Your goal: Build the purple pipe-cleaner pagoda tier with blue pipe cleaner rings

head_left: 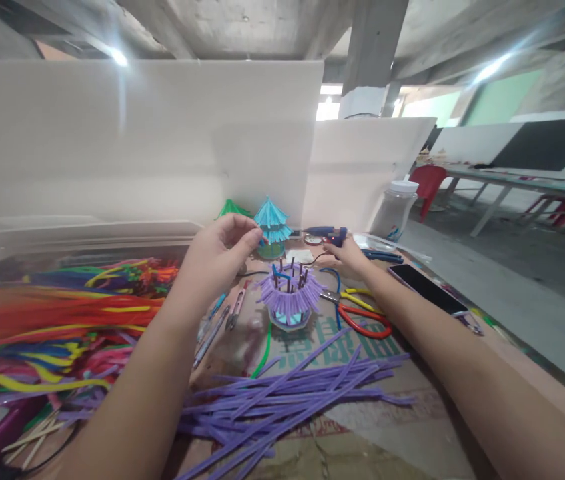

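Observation:
My left hand (232, 243) is raised with thumb and fingers pinched together; what is between the fingertips is too small to make out. My right hand (347, 257) reaches forward and closes on a blue hot glue gun (335, 236) at the back of the table. Between my arms stands a small round model with a purple pipe-cleaner roof (292, 300) and several dark sticks poking up through its open top. A blue bent piece (279, 273) lies among those sticks. Behind my left fingertips is a model with a two-tiered blue roof (271, 213).
Purple pipe cleaners (282, 400) lie loose in front. Coloured bundles (62, 313) fill the left side. Red-and-yellow-handled scissors (362, 317), a phone (427, 289), a cutter knife (237, 307) and a plastic bottle (396, 210) surround the model. White boards (137, 147) stand behind.

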Demonstrator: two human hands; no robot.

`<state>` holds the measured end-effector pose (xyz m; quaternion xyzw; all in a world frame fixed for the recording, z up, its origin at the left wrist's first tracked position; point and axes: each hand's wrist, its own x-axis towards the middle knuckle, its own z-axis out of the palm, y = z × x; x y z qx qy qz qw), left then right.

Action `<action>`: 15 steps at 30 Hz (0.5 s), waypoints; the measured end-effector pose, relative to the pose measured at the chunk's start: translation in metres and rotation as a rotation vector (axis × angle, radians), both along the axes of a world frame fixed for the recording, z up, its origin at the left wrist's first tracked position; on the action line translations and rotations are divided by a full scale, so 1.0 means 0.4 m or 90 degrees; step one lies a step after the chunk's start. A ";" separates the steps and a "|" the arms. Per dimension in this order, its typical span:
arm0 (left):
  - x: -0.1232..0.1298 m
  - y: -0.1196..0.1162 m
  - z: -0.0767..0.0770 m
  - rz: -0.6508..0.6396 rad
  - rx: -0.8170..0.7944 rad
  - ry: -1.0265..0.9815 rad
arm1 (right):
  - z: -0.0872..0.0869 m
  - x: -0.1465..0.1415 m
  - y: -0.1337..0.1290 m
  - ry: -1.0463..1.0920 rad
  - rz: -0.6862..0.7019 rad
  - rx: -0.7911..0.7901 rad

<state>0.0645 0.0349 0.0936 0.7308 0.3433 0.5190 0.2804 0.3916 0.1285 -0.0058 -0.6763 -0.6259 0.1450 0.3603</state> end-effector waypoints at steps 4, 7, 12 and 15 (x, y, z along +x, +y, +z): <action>0.001 0.005 0.002 0.000 -0.004 0.026 | 0.088 -0.014 -0.077 0.076 0.041 0.052; 0.007 0.014 -0.004 -0.001 -0.030 0.051 | 0.148 -0.028 -0.146 0.106 0.115 0.098; 0.015 0.024 -0.030 -0.049 -0.084 0.110 | 0.187 -0.042 -0.237 0.071 0.283 0.090; 0.016 0.022 -0.037 -0.004 -0.077 0.202 | 0.190 -0.044 -0.268 0.032 0.296 0.047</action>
